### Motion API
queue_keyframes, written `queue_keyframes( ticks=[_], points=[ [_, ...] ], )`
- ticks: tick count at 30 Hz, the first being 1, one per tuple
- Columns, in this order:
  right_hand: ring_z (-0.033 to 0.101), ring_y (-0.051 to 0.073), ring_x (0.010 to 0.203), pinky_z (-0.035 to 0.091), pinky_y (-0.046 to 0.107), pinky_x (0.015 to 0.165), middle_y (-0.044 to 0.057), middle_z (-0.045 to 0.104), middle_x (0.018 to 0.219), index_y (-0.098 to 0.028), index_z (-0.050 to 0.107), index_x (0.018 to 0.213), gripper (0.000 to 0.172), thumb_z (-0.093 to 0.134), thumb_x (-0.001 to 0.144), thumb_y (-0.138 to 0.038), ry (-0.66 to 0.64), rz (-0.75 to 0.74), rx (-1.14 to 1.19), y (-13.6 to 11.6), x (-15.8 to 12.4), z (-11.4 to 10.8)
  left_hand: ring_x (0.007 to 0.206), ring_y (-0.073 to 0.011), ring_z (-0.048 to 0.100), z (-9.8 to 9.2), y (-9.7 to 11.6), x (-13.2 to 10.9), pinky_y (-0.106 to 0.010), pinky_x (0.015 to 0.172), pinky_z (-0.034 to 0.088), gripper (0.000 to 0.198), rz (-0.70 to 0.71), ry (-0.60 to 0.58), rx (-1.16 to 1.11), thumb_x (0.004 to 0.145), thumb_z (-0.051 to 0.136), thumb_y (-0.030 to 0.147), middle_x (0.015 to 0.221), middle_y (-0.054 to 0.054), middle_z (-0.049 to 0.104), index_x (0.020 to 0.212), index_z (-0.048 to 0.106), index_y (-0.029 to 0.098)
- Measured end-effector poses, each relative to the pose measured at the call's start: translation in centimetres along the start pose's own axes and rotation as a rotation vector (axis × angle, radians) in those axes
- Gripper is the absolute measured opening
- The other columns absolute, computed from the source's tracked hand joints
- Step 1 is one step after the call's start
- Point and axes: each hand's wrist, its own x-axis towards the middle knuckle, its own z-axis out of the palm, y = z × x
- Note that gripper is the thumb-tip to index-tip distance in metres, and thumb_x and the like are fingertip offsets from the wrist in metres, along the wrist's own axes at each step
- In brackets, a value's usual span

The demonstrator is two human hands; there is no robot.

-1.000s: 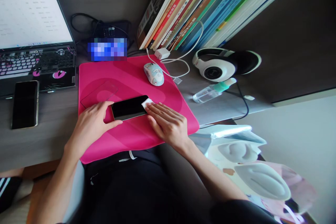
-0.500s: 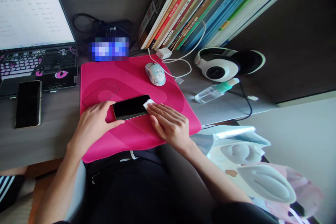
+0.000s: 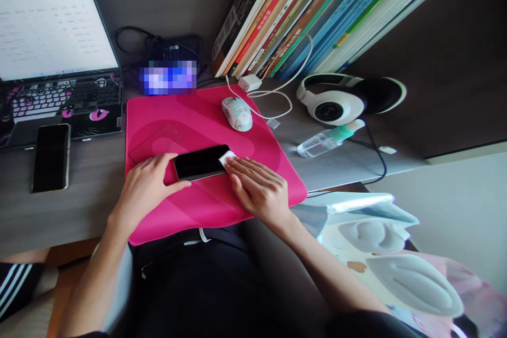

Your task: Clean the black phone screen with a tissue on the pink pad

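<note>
A black phone (image 3: 200,162) lies screen-up on a pink mat (image 3: 190,116). My left hand (image 3: 144,187) grips its left end, thumb along the near edge and fingers over the far edge. My right hand (image 3: 259,190) lies with fingers together, pressing a small white wipe (image 3: 226,158) against the phone's right end. A clear screen protector (image 3: 156,141) lies on the mat just beyond my left hand.
A laptop (image 3: 55,47) stands at the left with a second phone (image 3: 51,157) in front of it. A patterned mouse (image 3: 236,113), a white charger and cable (image 3: 250,83), headphones (image 3: 348,97) and a small spray bottle (image 3: 327,139) lie to the right. Books (image 3: 301,10) lean at the back.
Both hands keep their hold on the phone and wipe. The view has shifted slightly, so everything sits a little further right in the picture.
</note>
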Motion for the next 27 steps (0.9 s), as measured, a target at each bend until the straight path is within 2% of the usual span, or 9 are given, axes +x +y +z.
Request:
queue_keyframes(
  ticks=[6, 13, 27],
  points=[
    [0.076, 0.025, 0.121, 0.064, 0.042, 0.107, 0.004, 0.078, 0.129, -0.026, 0.074, 0.136, 0.038, 0.06, 0.103, -0.015, -0.001, -0.004, 0.001, -0.04, 0.01, -0.09, 0.132, -0.0353, 0.067, 0.25, -0.49, -0.13, -0.047, 0.108, 0.055, 0.079, 0.035, -0.026, 0.041, 0.092, 0.075, 0.06, 0.148, -0.013, 0.067, 0.158, 0.047, 0.027],
    [0.075, 0.025, 0.123, 0.064, 0.043, 0.106, 0.003, 0.077, 0.131, -0.028, 0.075, 0.135, 0.037, 0.058, 0.104, -0.017, -0.025, 0.024, 0.009, -0.06, 0.05, -0.09, 0.13, -0.0358, 0.069, 0.39, -0.54, -0.15, -0.048, 0.105, 0.057, 0.075, 0.014, -0.033, 0.064, 0.095, 0.068, 0.064, 0.148, -0.014, 0.067, 0.159, 0.051, 0.029],
    [0.076, 0.025, 0.122, 0.064, 0.041, 0.104, 0.007, 0.079, 0.129, -0.022, 0.076, 0.133, 0.035, 0.06, 0.102, -0.014, 0.015, -0.023, -0.007, 0.09, -0.14, 0.17, 0.125, -0.0349, 0.071, 0.47, -0.31, -0.13, -0.046, 0.101, 0.059, 0.074, 0.018, 0.009, 0.074, 0.093, 0.072, 0.063, 0.142, -0.013, 0.071, 0.155, 0.056, 0.027]
  ],
)
